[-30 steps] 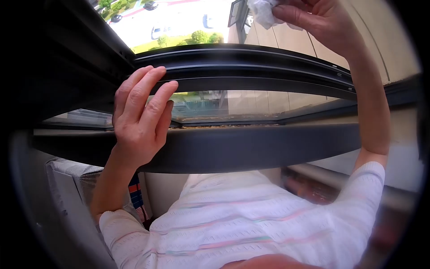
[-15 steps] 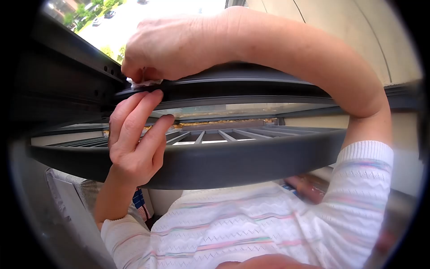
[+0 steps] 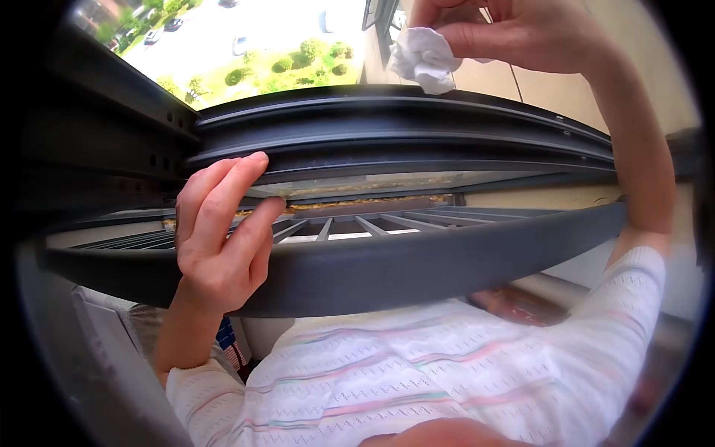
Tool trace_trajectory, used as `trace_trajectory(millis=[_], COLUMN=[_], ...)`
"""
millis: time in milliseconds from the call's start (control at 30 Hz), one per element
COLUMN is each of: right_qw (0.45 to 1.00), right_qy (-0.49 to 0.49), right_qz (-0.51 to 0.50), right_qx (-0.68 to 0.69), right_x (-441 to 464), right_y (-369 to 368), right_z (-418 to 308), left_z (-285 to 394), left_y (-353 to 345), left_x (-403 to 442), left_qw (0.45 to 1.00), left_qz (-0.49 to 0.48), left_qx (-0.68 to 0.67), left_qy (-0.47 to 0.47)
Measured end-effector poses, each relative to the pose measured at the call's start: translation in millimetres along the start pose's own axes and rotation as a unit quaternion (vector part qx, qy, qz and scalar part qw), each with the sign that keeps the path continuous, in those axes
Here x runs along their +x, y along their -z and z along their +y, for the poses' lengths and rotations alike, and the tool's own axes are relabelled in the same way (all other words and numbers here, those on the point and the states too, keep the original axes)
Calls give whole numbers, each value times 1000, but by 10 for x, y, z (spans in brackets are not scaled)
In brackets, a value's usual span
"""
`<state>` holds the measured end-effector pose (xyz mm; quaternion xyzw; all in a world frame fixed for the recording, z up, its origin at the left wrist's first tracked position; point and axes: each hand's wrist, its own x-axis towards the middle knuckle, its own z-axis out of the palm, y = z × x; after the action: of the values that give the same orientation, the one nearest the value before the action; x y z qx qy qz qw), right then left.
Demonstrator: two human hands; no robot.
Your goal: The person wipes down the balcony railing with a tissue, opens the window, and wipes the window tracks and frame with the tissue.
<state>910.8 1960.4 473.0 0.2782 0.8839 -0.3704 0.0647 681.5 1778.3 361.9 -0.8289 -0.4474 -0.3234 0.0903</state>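
My right hand (image 3: 521, 37) is raised at the upper right, closed on a crumpled white tissue (image 3: 426, 59). The tissue hangs from the fingers just above the far edge of the dark window frame (image 3: 402, 123). My left hand (image 3: 223, 238) is on the near edge of that frame, toward the left corner. Its fingers bend over the edge, and one fingertip lies along the lower track. The frame has long parallel grooves. Whatever the left fingers touch on their far side is hidden.
Below the frame runs a thick dark handrail (image 3: 417, 272) with grey bars behind it. A dark upright frame (image 3: 126, 104) with small holes stands at the left. Outside, far below, are green bushes (image 3: 313, 48) and parked cars. A beige wall (image 3: 633, 45) is at the right.
My right hand has lifted the tissue off the frame's left corner and moved right and up. The grooved track now shows. My left hand has hardly moved.
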Motion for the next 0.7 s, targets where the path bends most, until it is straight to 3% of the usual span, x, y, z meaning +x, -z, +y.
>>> trace_trajectory(millis=[33, 100, 133, 233, 333, 433, 533, 633, 700], right_qw=[997, 998, 988, 964, 974, 986, 973, 966, 966], right_qy=[37, 55, 105, 215, 139, 149, 203, 139, 177], right_qz=[-69, -7, 88, 64, 21, -58, -39, -48, -16], right_qx=[26, -43, -69, -143, -180, 45, 106, 211, 190], right_x=[128, 326, 464, 637, 618, 716, 660, 550, 500], right_y=[55, -187, -439, -587, -560, -397, -318, -349, -417], right_z=[-70, -284, -221, -386, -387, -132, 2, -104, -145], left_z=[-3, -14, -18, 3, -25, -49, -63, -122, -112], left_y=[4, 3, 1, -25, -5, 19, 7, -47, -89], left_x=[-5, -7, -12, -9, -33, -74, -58, -42, -37], left_qw=[1000, 1000, 1000, 1000, 1000, 1000, 999, 995, 990], left_qz=[1, 2, 2, 9, 11, 22, 45, 96, 132], left_qx=[-1, 3, 7, 2, -13, -22, -22, -17, -43], left_qy=[3, 6, 8, 6, 10, 3, -3, -26, 1])
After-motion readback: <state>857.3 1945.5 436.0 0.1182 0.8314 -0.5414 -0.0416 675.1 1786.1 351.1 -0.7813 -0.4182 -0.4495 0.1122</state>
